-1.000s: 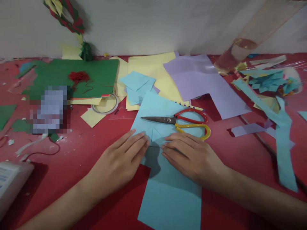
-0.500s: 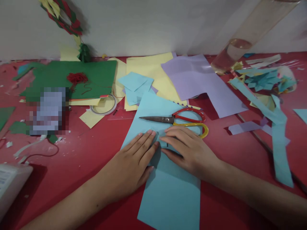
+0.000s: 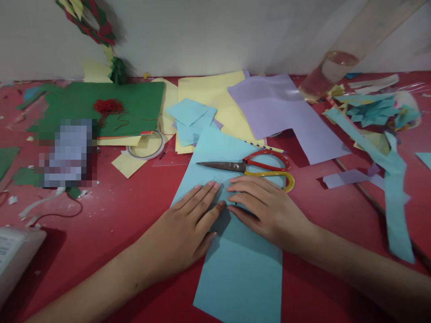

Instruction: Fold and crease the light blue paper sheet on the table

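A large sheet of light blue paper (image 3: 240,273) lies on the red table under both hands. My left hand (image 3: 191,224) rests flat on it, fingers stretched out and tips near the sheet's middle. My right hand (image 3: 269,208) is on the sheet just opposite, its fingers slightly bent and apart, with tips close to my left fingertips. Between them is a small bit of blue paper, mostly hidden by the fingers. Just beyond my right hand, scissors (image 3: 235,167) with one red and one yellow handle lie on the sheet, pointing left.
Behind lie yellow sheets (image 3: 218,85), a purple sheet (image 3: 279,107), small blue squares (image 3: 191,114), green sheets (image 3: 141,107) with red thread (image 3: 107,106), and a tape roll (image 3: 162,146). Blue strips (image 3: 397,206) lie right; a white box (image 3: 20,255) stands left.
My right fingers have come down lower over the small blue piece between the hands, covering more of it. My left hand stays nearly where it was. The view has shifted slightly.
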Available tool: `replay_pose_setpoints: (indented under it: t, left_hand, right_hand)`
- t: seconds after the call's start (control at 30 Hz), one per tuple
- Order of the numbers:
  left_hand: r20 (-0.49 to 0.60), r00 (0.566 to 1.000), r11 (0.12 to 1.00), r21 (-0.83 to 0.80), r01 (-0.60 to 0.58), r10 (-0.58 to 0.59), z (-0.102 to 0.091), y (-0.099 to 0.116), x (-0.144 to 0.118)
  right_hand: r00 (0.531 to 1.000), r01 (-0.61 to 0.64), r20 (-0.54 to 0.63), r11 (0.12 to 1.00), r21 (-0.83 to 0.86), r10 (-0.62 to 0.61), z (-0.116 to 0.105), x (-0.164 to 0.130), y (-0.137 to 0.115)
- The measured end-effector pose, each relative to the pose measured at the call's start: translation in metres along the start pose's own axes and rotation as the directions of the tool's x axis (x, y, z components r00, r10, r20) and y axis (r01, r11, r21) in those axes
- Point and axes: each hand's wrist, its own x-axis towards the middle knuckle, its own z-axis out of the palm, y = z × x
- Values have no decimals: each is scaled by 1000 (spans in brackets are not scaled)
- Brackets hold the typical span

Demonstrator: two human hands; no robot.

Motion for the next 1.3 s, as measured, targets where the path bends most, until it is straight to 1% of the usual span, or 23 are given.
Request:
replay_pose_setpoints:
  t: [0.17, 0.3, 0.5, 0.83, 1.17, 1.3]
  left_hand:
    - [-15, 999, 998, -29, 51, -52, 1, 3, 2]
    - [-16, 998, 999, -6, 54, -54, 3, 5, 2]
    - [21, 998, 997, -43, 57, -56, 0, 3, 2]
    - [59, 995, 989, -117, 90, -83, -4, 2, 2]
    - [84, 989, 978, -160, 134, -122, -6, 3, 4]
    - [81, 990, 980, -153, 125, -114, -5, 2, 4]
  right_hand:
    - [999, -30, 14, 999, 21, 29, 2, 1, -2]
    - [998, -65, 18, 997, 40, 64, 2, 0, -3]
    - [997, -70, 27, 996, 47, 68, 1, 0, -3]
    - [988, -144, 63, 989, 40, 142, 3, 3, -7]
    - [989, -126, 71, 992, -10, 126, 3, 2, -8]
    - [995, -70, 72, 996, -60, 74, 3, 1, -7]
